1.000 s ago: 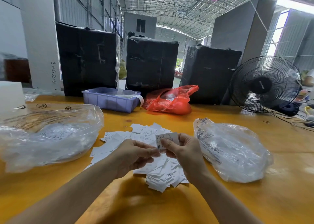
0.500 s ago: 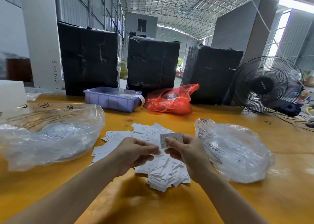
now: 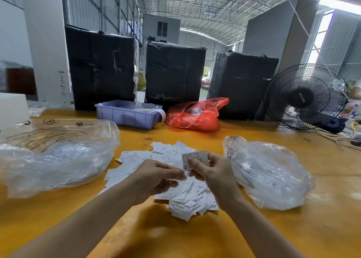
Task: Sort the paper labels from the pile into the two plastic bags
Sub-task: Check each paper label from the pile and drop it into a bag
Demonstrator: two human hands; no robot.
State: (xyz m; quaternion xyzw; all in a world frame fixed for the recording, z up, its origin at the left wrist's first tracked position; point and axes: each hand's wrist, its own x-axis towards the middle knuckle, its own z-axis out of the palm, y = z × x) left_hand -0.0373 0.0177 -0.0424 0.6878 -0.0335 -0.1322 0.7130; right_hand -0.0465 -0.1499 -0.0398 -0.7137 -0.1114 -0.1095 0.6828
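Far left: a clear plastic bag is lying on the yellow bench, its left edge running out of frame. Labels are showing through the film, but the print is too blurred to read.

Behind it, a purple tray is sitting near the back edge; its contents are hard to make out.

Centre: the pile of paper labels is spreading across the bench between the two bags, with both hands covering its middle.

The left hand is hovering over the pile, fingers curled inward toward the thumb. Whether they are pinching a label cannot be told; the fingertips are overlapping white paper.

The right hand is pinching one label between thumb and fingers, holding it upright above the pile. "XS" is reading at its lower corner; the rest is illegible.

Behind, a red bag is slumping against black wrapped bales.

Right: the second clear bag is lying crumpled just beside the right hand. A black fan is standing at the far right.
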